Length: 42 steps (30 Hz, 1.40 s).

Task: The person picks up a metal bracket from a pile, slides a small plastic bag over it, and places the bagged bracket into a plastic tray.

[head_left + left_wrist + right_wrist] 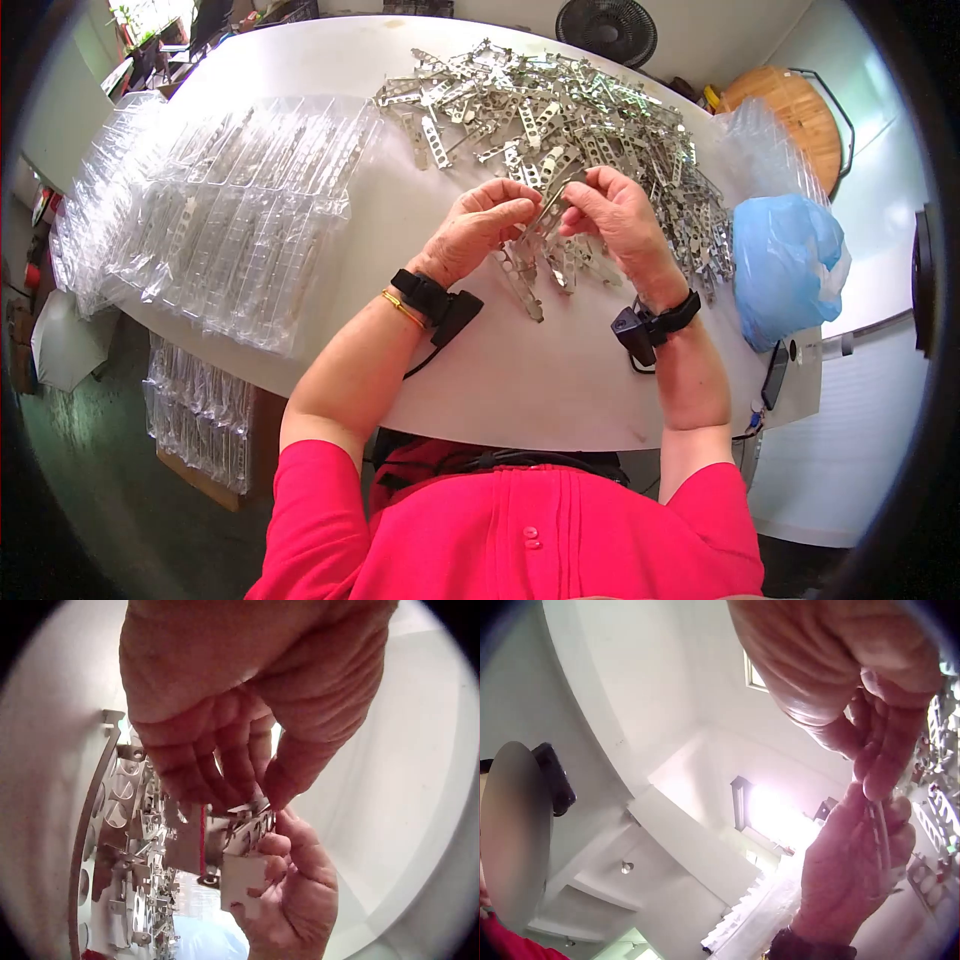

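Over the near edge of a heap of metal brackets [600, 110], my two hands meet on one silvery bracket with holes [244, 877]. The left hand [478, 225] pinches it between thumb and fingers. From the other side the right hand [622, 222] grips the same piece, fingers bent around it in the left wrist view. Seen from the right wrist, the bracket [882, 836] shows only as a thin edge along the left hand's fingers. Loose perforated brackets [520, 283] lie on the white table just below the hands.
Clear plastic packs of brackets [230, 220] cover the table's left side. A blue plastic bag [788, 265] sits at the right, with clear plastic [765, 140] behind it. A black fan [606, 32] stands beyond the far edge. More packs [200, 415] are below the table at left.
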### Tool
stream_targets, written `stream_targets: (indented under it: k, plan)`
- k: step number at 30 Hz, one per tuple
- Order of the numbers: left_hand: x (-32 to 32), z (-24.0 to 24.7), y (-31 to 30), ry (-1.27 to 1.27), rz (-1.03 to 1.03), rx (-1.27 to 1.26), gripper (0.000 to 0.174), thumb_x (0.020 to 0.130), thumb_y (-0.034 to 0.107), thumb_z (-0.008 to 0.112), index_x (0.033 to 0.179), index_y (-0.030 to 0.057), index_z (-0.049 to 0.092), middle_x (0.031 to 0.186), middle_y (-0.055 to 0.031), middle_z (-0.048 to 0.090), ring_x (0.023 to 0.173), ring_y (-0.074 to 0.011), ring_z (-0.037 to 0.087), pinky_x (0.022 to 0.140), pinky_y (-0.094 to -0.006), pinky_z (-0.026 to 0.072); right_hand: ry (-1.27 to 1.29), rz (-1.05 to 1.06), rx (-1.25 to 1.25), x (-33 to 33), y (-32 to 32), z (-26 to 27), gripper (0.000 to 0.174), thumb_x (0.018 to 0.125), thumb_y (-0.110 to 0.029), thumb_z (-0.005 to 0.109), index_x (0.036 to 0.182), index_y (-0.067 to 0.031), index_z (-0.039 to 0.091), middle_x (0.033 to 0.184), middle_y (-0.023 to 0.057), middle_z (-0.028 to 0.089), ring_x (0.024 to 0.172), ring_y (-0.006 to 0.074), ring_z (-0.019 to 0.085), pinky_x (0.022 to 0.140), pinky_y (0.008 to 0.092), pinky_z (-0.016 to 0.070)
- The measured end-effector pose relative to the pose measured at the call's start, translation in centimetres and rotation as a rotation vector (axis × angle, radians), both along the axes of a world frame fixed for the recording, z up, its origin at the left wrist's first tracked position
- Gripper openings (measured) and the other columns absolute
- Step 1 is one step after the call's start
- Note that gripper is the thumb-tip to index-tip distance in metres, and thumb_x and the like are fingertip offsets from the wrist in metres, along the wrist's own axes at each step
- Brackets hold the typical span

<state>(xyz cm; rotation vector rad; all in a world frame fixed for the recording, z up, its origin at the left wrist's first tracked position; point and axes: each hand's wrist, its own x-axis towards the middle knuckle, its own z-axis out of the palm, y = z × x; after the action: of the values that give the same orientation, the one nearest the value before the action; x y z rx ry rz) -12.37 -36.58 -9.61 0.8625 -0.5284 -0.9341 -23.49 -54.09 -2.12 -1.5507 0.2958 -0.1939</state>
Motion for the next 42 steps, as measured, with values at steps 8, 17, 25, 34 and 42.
stream_targets:
  k: [8,17,25,34,42]
  plan:
    - [-0.6,0.4,-0.1,-0.072,-0.188,-0.12,0.054,0.09,0.005,0.068,0.139,0.0076,0.046,0.117,-0.0096,0.061,0.099,-0.0203,0.067,0.086,-0.0354,0.0579,-0.153,-0.229,0.042,-2.0,-1.2,0.4,0.013,0.096,-0.012,0.06,0.098,-0.0001,0.054,0.083,0.0071,0.064,0.071,0.0155,0.068,0.07,0.0308,0.062]
    - [-0.5,0.5,0.0,-0.088,-0.156,-0.077,0.049,0.091,0.004,0.068,0.135,0.0062,0.047,0.109,-0.0119,0.063,0.09,-0.0186,0.068,0.085,-0.0348,0.0594,-0.14,-0.265,0.014,-2.7,0.1,0.1,0.013,0.097,-0.012,0.059,0.099,-0.0004,0.053,0.083,0.0073,0.064,0.072,0.0155,0.068,0.07,0.0318,0.0622]
    - [-0.2,-0.2,-0.2,-0.003,-0.171,-0.086,0.041,0.093,0.003,0.063,0.131,0.0035,0.048,0.116,-0.0169,0.063,0.09,-0.0197,0.069,0.085,-0.0358,0.0592,-0.212,-0.279,0.01,-3.0,0.3,-0.5,0.01,0.097,-0.009,0.059,0.1,-0.0012,0.053,0.083,0.0066,0.064,0.069,0.0133,0.067,0.067,0.0314,0.0624]
    - [-0.3,-0.1,-0.1,-0.028,-0.212,-0.095,0.036,0.095,0.016,0.065,0.126,0.0045,0.051,0.101,-0.0094,0.065,0.084,-0.0171,0.069,0.076,-0.0344,0.0597,-0.178,-0.289,-0.078,-3.4,1.6,-0.5,0.011,0.096,-0.008,0.059,0.1,-0.0004,0.052,0.08,0.0071,0.065,0.068,0.0134,0.068,0.065,0.029,0.0618]
    - [-0.3,-0.7,-0.5,-0.08,-0.077,0.01,0.021,0.097,0.019,0.063,0.11,0.0031,0.061,0.09,-0.0073,0.067,0.074,-0.015,0.067,0.068,-0.032,0.0581,-0.199,-0.237,-0.112,-3.7,2.5,-0.5,0.009,0.097,-0.007,0.057,0.101,-0.001,0.051,0.081,0.0077,0.065,0.07,0.0124,0.067,0.065,0.028,0.0609]
